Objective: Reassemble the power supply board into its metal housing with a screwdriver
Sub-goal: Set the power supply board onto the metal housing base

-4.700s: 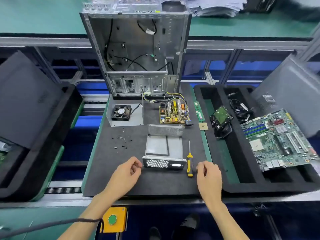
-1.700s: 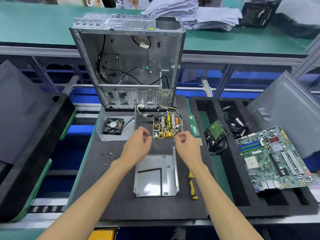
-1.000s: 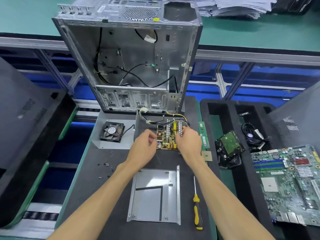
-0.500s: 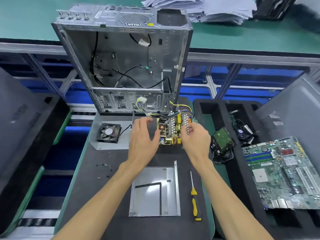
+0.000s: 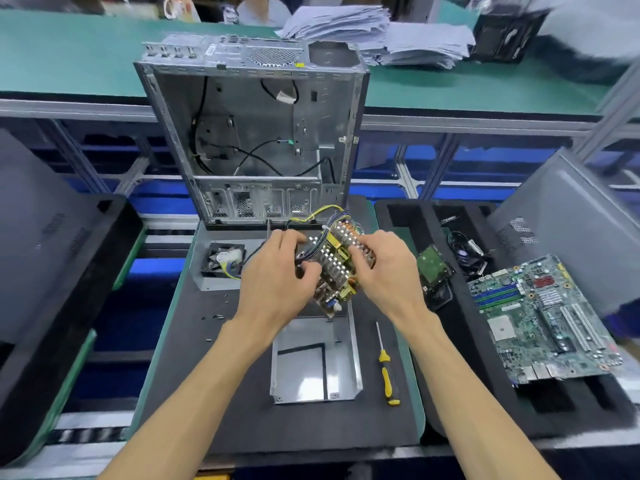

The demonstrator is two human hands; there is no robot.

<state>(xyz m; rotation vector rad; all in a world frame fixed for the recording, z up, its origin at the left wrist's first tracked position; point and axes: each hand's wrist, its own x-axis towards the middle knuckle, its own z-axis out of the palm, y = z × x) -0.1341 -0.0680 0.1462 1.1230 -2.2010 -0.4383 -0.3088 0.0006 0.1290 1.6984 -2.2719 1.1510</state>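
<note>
Both hands hold the power supply board [image 5: 334,268], a yellow-brown circuit board with silver finned heat sinks and a bundle of coloured wires, lifted and tilted above the dark grey mat [image 5: 214,393] on the bench. Left hand [image 5: 277,282] grips the board's left edge, fingers curled round it. Right hand [image 5: 384,268] grips the right edge, fingertips [image 5: 356,252] over the heat sink fins.

The board's lower corner hangs just above the far edge of the open sheet-metal housing tray [image 5: 313,362], which lies flat on the mat near the front, its raised side wall on the right. Tray floor bare and reflective, with a black L-shaped mark.

Yellow-and-black-handled screwdriver [image 5: 386,368] lies just right of the tray, parallel to its wall, apart from it, shaft pointing away.

Small black screws [image 5: 216,317] scattered on the mat left of the tray. Black cooling fan on a grey metal plate [image 5: 223,261] at the mat's far left. Open silver computer case [image 5: 256,133] stands upright at the far edge; the board's wires trail toward its base.

Right of the mat, a black foam tray [image 5: 443,420] carries a green motherboard [image 5: 540,320].
</note>
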